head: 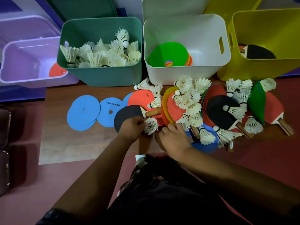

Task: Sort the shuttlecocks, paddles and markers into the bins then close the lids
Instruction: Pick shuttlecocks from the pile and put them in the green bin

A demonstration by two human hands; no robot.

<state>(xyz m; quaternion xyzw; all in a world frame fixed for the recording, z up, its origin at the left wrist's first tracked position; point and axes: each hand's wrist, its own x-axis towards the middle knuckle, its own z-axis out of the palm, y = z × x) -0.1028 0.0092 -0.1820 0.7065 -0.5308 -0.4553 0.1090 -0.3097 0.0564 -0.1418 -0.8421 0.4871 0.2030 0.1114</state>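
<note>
A mixed pile of white shuttlecocks [188, 98], red and black paddles [222, 111] and flat disc markers lies on the floor in front of the bins. My left hand [131, 125] pinches a white shuttlecock [151, 125] at the pile's left edge, over a black-faced paddle [128, 113]. Just to the right, my right hand [174, 138] reaches into the pile with fingers curled on the stacked orange markers [167, 117]. The green bin [100, 75] holds many shuttlecocks. The white bin [186, 73] holds green and orange markers. One paddle lies in the yellow bin [263, 70].
A purple bin [24, 80] at the far left holds one orange marker [56, 71]. Blue markers [84, 112] lie spread on the floor left of the pile. Lids lean behind the bins. My dark-clothed knees fill the lower frame.
</note>
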